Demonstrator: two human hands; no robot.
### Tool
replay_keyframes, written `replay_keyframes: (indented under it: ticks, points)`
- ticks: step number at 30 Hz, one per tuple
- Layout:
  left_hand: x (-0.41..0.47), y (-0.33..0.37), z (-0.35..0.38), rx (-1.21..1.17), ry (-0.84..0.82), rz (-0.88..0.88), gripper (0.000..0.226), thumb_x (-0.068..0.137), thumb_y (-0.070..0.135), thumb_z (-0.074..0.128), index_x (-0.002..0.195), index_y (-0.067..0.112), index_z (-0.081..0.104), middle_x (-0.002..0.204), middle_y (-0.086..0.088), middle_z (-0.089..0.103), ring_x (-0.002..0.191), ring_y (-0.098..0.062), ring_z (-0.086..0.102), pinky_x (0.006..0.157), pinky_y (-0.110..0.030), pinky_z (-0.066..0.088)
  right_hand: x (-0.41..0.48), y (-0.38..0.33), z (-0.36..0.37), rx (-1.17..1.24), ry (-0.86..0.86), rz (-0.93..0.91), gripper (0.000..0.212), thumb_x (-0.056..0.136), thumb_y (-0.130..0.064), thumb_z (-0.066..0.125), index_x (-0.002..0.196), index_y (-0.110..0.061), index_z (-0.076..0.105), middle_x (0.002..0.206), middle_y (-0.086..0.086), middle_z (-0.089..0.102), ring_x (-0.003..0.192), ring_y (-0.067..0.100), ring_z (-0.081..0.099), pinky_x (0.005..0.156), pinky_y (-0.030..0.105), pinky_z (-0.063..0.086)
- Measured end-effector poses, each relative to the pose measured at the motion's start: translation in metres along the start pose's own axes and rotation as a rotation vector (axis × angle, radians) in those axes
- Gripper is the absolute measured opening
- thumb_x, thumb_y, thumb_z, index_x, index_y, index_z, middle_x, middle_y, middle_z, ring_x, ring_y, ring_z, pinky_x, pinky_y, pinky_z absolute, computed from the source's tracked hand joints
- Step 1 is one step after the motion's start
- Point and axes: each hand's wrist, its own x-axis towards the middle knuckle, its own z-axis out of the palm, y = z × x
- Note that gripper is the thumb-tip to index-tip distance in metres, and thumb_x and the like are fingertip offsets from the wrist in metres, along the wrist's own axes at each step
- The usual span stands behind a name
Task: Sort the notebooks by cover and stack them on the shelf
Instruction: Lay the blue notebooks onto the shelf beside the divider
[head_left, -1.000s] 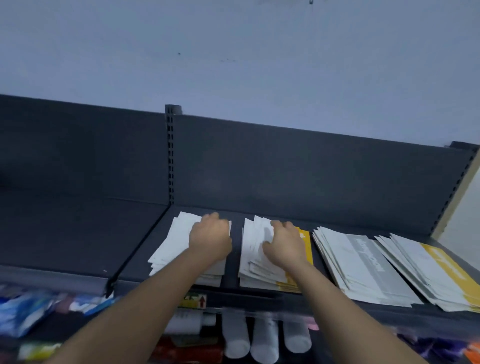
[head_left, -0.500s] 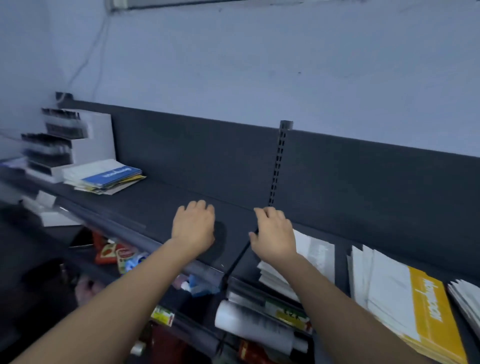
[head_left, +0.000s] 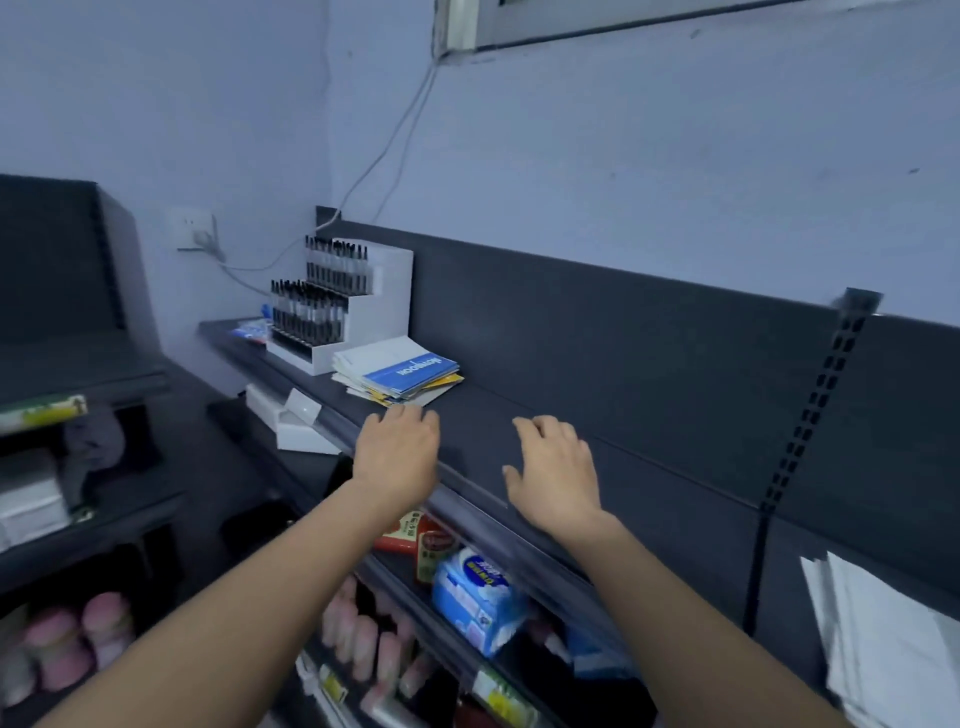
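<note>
Just beyond my left hand (head_left: 397, 452), one notebook stack (head_left: 397, 375), blue-topped, lies lengthwise toward the back of the shelf (head_left: 483, 410); my right hand (head_left: 556, 467) and left hover spread, empty

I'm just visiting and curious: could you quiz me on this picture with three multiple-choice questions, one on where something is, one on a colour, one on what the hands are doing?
1. Where does the loose pile of thin paper notebooks lie?
A. on the dark top shelf, beside the white tiered pen stand
B. on the floor
C. in a hand

2. What colour is the band on the pile's top cover?
A. red
B. green
C. blue

3. How are the left hand and right hand?
A. both gripping notebooks
B. both open, holding nothing
C. one holds a pen

Answers: 1 A, the pile sits next to the stand on the shelf. 2 C, a blue band with white lettering lies on top. 3 B, the fingers spread over bare shelf.
</note>
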Motion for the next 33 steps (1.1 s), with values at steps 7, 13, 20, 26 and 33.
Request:
replay_keyframes:
  ticks: [7,13,20,26,33]
  points:
    - [0.028,-0.073,0.027,-0.014,-0.018,-0.039,0.036,0.085,0.015,0.049,0.121,0.015,0.050,0.124,-0.005,0.053,0.118,-0.025,0.047,0.091,-0.036,0.040,0.056,-0.059,0.032,0.030,-0.054,-0.012,0.054,0.094,-0.034,0.053,0.142,-0.019,0.035,0.140,0.004,0.041,0.130,0.023,0.036,0.107,0.036,0.031]
    - [0.062,-0.112,0.054,-0.013,-0.037,-0.053,0.033,0.086,0.018,0.051,0.119,0.014,0.051,0.122,-0.006,0.053,0.117,-0.025,0.047,0.090,-0.035,0.039,0.108,-0.088,0.064,0.012,-0.097,-0.025,0.051,0.093,-0.035,0.054,0.139,-0.017,0.039,0.138,0.005,0.043,0.128,0.023,0.038,0.104,0.037,0.034]
    - [0.125,-0.143,0.090,0.022,-0.052,-0.039,0.035,0.090,0.027,0.054,0.123,0.015,0.050,0.126,-0.006,0.052,0.120,-0.025,0.046,0.093,-0.037,0.039,0.180,-0.100,0.105,0.023,-0.109,-0.023,0.047,0.092,-0.035,0.053,0.135,-0.018,0.042,0.136,0.004,0.044,0.126,0.023,0.039,0.102,0.036,0.035]
    - [0.183,-0.167,0.118,0.030,-0.092,-0.007,0.034,0.089,0.023,0.051,0.122,0.014,0.050,0.125,-0.007,0.051,0.118,-0.026,0.046,0.093,-0.036,0.039,0.238,-0.099,0.131,0.035,-0.144,0.017,0.050,0.094,-0.035,0.050,0.139,-0.017,0.039,0.137,0.004,0.044,0.127,0.023,0.039,0.103,0.034,0.034]
    - [0.233,-0.180,0.154,-0.052,-0.146,0.005,0.042,0.098,0.043,0.041,0.127,0.013,0.046,0.128,-0.008,0.050,0.120,-0.026,0.045,0.096,-0.037,0.037,0.274,-0.097,0.164,0.108,-0.219,0.145,0.050,0.094,-0.046,0.049,0.133,-0.017,0.045,0.133,0.005,0.047,0.124,0.023,0.042,0.097,0.036,0.040]
